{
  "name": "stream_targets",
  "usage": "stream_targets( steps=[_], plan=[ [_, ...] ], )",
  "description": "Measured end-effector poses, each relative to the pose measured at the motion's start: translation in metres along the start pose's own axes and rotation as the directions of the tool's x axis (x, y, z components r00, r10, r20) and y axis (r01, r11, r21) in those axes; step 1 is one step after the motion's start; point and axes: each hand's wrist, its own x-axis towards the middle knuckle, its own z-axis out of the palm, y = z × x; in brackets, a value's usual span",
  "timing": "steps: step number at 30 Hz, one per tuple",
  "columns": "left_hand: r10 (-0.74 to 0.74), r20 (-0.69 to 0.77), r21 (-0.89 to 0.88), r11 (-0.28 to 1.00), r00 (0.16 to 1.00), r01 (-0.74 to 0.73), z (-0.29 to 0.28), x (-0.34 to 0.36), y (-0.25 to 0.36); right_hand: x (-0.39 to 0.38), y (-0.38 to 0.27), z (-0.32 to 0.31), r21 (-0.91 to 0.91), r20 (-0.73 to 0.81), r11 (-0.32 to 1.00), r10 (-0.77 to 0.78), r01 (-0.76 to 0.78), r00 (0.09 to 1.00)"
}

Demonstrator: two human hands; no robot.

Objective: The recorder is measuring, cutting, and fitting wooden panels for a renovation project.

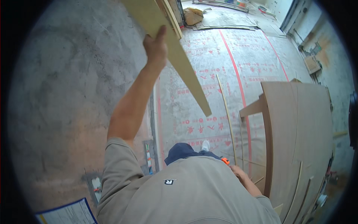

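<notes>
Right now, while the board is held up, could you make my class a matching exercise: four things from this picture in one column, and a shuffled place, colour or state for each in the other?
Column one
1. Left hand
2. Right hand
3. Shoe
4. Wide wooden panel

Column two
A. White, on the printed floor sheeting
B. Raised, holding the long pale board
C. Brown and flat, on the picture's right
D. Lowered, near an orange object

Pairs: 1-B, 2-D, 3-A, 4-C

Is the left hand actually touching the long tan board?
Touching. The head view shows the left hand gripping the long tan board by its edge, one digit lying across its face.
</notes>
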Motion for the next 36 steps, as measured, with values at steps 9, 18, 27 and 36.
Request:
stream_targets(
  steps=[9, 18, 27, 36],
  plan=[
    [0.023, -0.104, 0.159, 0.987, 0.994, -0.006, -0.146, 0.231, -0.134, 0.148, -0.088, -0.148, 0.406, -0.068, 0.913, -0.023, 0.049, 0.997],
    [-0.023, -0.151, 0.332, 0.940, 0.988, 0.073, -0.188, 0.463, -0.283, 0.391, -0.175, -0.303, 0.345, -0.362, 0.938, 0.097, 0.037, 0.927],
    [-0.153, -0.228, 0.509, 0.823, 0.961, 0.252, -0.216, 0.625, -0.433, 0.528, -0.314, -0.481, 0.307, -0.479, 0.951, 0.135, 0.021, 0.867],
    [-0.464, -0.347, 0.417, 0.702, 0.815, 0.577, -0.235, 0.767, -0.500, 0.640, -0.382, -0.582, 0.183, -0.425, 0.943, 0.331, -0.278, 0.842]
  ],
)
